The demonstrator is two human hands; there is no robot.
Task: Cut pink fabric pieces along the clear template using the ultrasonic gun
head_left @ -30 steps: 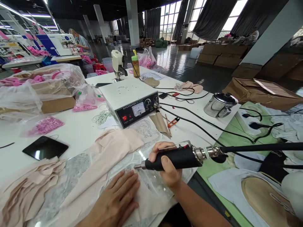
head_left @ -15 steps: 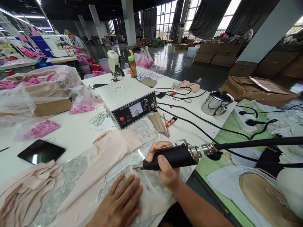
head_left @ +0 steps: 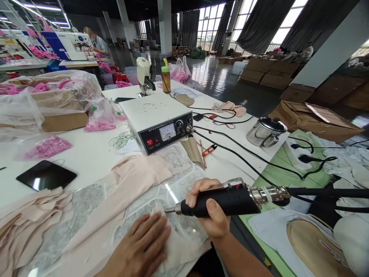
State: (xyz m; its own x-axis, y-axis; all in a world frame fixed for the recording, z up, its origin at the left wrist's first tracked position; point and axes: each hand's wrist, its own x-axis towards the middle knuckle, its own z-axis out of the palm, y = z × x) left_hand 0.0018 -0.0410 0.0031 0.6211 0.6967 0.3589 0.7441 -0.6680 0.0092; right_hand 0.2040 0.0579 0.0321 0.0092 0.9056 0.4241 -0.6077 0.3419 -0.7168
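Note:
My right hand [head_left: 211, 209] is wrapped round a black handheld welding tool [head_left: 227, 200] whose metal tip points left, close above a pale pink fabric piece [head_left: 175, 246]. A thick black cable [head_left: 325, 191] runs from the tool's rear off to the right. My left hand [head_left: 141, 246] lies flat, fingers stretched, pressing that fabric down near the table's front edge. The fabric rests on a clear plastic sheet [head_left: 173, 192] over lace. A longer pink fabric strip [head_left: 135, 181] lies just behind my hands.
A white control box [head_left: 157, 115] with a meter stands mid-table, cables [head_left: 230, 150] leading right. A black phone [head_left: 46, 175], bags of pink parts [head_left: 47, 146], a steel pot [head_left: 265, 130], orange snips [head_left: 210, 149], and a stack of pink pieces [head_left: 31, 215] surround it. A person [head_left: 98, 44] sews far left.
My right hand and the tool have shifted slightly right and lower, with the tip staying over the fabric. The left hand has stayed flat on the fabric.

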